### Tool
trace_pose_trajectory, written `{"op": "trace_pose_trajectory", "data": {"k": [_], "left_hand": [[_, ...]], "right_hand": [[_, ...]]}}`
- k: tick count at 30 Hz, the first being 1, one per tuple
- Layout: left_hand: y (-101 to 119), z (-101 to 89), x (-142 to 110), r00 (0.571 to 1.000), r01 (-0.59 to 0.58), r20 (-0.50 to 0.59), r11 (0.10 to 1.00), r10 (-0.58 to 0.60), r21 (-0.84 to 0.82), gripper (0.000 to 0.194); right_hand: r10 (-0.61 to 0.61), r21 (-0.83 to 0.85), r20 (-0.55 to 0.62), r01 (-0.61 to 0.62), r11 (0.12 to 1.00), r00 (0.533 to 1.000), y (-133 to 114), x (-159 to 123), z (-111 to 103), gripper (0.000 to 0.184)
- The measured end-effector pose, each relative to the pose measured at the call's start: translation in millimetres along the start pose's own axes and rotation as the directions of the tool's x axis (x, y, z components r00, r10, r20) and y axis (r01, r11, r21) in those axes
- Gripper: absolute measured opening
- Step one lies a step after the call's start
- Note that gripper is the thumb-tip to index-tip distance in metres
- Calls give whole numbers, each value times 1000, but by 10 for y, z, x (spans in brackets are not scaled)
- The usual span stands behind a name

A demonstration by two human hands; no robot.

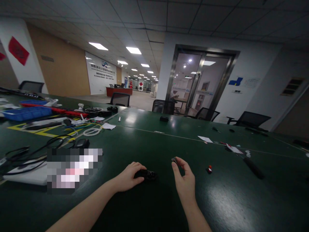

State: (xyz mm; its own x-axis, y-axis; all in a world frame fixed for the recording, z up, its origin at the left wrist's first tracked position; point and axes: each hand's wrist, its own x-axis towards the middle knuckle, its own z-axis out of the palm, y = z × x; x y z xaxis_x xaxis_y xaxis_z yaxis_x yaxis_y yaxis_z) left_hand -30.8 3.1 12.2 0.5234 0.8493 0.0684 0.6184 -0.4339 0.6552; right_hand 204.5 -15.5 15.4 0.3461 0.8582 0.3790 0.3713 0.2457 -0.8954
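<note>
Near the middle of the green table (166, 141), my left hand (130, 177) is closed around one end of a small black device (150, 174) lying on the surface. Its upper side looks uneven, and my fingers hide its left end. To the right, my right hand (185, 178) is raised a little, pinching a small dark grey piece (174, 160) between thumb and fingertips. That piece is too small to identify. A small red-and-silver item (209, 169) lies just right of my right hand.
Cables (58, 138), a blue tray (27, 112) and a coil of white cord (91, 131) crowd the left. Rightward are a black-handled tool (253, 167) and paper scraps (205, 139). A black block (164, 119) sits farther back, with chairs (163, 106) beyond the table.
</note>
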Motion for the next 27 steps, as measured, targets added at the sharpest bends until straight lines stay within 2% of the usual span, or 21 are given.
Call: {"op": "trace_pose_trajectory", "data": {"k": [6, 12, 16, 22, 27], "left_hand": [[-5, 8, 6, 999, -34, -20, 999, 34, 19, 32], [-40, 36, 23, 998, -55, -33, 998, 56, 41, 31], [-26, 26, 19, 997, -65, -32, 997, 66, 40, 32], [-34, 27, 12, 998, -56, -34, 998, 58, 36, 33], [-36, 25, 12, 998, -56, -30, 998, 57, 30, 33]], "right_hand": [[-24, 14, 143, 22, 1000, 989, -33, -97, 95, 35], [-96, -25, 296, 108, 994, 950, -72, -187, 236, 25], [-106, -75, 349, 141, 987, 931, -26, -218, 314, 24], [-69, -162, 479, 166, 973, 875, 23, -211, 366, 25], [-19, -176, 522, 130, 976, 853, -12, -205, 347, 23]]}}
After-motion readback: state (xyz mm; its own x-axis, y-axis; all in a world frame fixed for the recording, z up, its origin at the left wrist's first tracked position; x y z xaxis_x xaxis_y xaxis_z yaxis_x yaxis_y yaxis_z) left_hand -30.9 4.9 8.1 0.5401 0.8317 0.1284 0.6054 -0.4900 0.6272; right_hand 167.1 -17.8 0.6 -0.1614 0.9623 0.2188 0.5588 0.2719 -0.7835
